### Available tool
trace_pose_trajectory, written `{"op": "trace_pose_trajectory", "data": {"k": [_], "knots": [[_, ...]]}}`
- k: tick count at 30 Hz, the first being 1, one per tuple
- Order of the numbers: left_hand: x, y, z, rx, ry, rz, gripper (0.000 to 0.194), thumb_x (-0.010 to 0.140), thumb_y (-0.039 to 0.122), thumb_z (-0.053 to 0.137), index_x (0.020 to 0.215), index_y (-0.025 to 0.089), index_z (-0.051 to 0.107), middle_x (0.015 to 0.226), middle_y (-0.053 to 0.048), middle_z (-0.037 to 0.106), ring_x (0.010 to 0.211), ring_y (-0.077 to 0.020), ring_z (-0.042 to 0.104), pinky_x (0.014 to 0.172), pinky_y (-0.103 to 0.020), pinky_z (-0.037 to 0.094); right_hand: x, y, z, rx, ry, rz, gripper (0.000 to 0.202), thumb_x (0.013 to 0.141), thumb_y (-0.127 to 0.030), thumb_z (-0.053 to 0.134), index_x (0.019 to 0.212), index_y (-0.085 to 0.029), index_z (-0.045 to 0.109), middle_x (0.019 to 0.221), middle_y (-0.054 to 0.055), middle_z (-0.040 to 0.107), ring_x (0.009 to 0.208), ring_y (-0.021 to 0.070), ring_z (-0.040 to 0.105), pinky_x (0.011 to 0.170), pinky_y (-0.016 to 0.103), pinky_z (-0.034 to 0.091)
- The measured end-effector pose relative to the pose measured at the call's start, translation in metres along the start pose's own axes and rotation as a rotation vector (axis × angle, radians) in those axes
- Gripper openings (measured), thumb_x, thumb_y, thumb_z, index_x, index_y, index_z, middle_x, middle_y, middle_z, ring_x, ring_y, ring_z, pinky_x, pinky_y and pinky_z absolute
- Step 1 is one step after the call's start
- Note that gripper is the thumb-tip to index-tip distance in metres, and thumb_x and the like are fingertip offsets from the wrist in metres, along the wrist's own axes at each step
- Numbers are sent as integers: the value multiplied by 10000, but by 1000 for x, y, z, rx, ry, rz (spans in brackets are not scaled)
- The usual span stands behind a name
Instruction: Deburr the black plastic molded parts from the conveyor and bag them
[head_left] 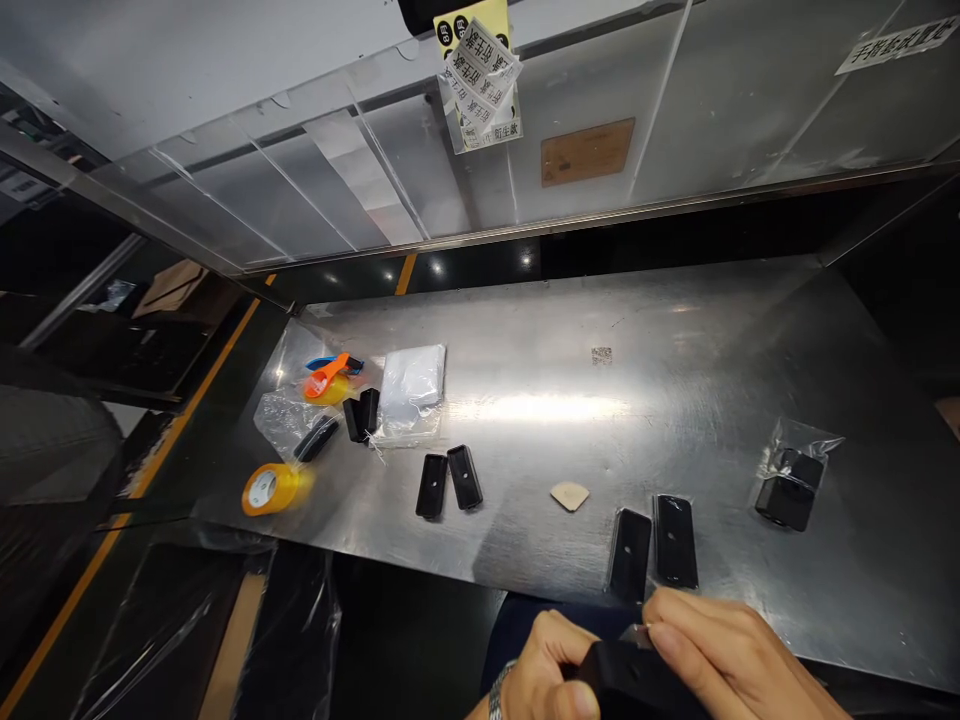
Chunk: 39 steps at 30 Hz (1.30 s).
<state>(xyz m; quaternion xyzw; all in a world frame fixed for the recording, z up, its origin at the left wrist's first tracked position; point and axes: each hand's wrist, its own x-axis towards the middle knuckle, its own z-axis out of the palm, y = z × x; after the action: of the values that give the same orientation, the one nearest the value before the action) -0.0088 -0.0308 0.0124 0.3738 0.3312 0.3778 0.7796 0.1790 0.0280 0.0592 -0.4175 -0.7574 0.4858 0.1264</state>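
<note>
The left hand (551, 672) holds tight to a black block (626, 682) by the bench (517, 330). The right hand (731, 650) pinches a clear bit (636, 634) at its top. One black thing (791, 488) is already in a clear bag (796, 437); four black trays (628, 555) lie loose. The held block looks unfinished.

The left hand (551, 668) is wearing a silver-grey band (496, 690) around its wrist, which is showing a texture like small metal links, while the lower edge of the view is cutting part of it off. The right hand (716, 640) is showing bare fingers, a bare wrist and a bare stretch of forearm. Plain, dark navy-blue cloth (536, 612) is covering what is showing of the person's lap.
</note>
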Motion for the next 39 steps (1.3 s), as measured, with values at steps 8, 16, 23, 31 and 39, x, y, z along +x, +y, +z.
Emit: {"op": "trace_pose_trajectory", "data": {"k": [8, 16, 23, 31, 39], "knots": [[-1, 1, 1, 109, 65, 45, 575, 701, 684, 504, 483, 164, 393, 508, 13, 357, 473, -73, 324, 461, -253, 238, 2, 0, 2, -205, -117, -65, 375, 961, -314, 338, 599, -214, 341, 526, -52, 486, 437, 87, 460, 446, 238, 300], [2, -4, -1, 166, 70, 118, 579, 706, 694, 491, 499, 170, 354, 500, 21, 332, 468, -65, 291, 462, -261, 211, 5, -3, 0, -237, -125, -73, 397, 967, -327, 298, 589, -214, 340, 506, -42, 511, 416, 88, 478, 431, 238, 292], [2, -6, 1, 220, 117, 120, 632, 679, 747, 467, 477, 150, 433, 485, 21, 342, 451, -64, 299, 447, -257, 219, 2, 2, -2, -240, -197, -30, 405, 968, -350, 287, 597, -219, 383, 539, -27, 541, 453, 109, 502, 464, 257, 303], [5, 2, 5, 222, 132, 151, 622, 686, 725, 479, 490, 136, 476, 474, 15, 349, 427, -63, 306, 425, -242, 221, 2, 4, -4, -92, -208, 22, 379, 963, -370, 326, 624, -224, 412, 568, -25, 521, 491, 123, 491, 498, 258, 328], [4, -9, 3, 11, 74, -19, 690, 693, 730, 469, 577, 77, 659, 485, -43, 515, 454, -125, 487, 459, -239, 378, 20, 5, -7, 327, -189, 121, 299, 879, -472, 492, 826, -202, 609, 726, -6, 596, 660, 144, 570, 616, 246, 444]]}}
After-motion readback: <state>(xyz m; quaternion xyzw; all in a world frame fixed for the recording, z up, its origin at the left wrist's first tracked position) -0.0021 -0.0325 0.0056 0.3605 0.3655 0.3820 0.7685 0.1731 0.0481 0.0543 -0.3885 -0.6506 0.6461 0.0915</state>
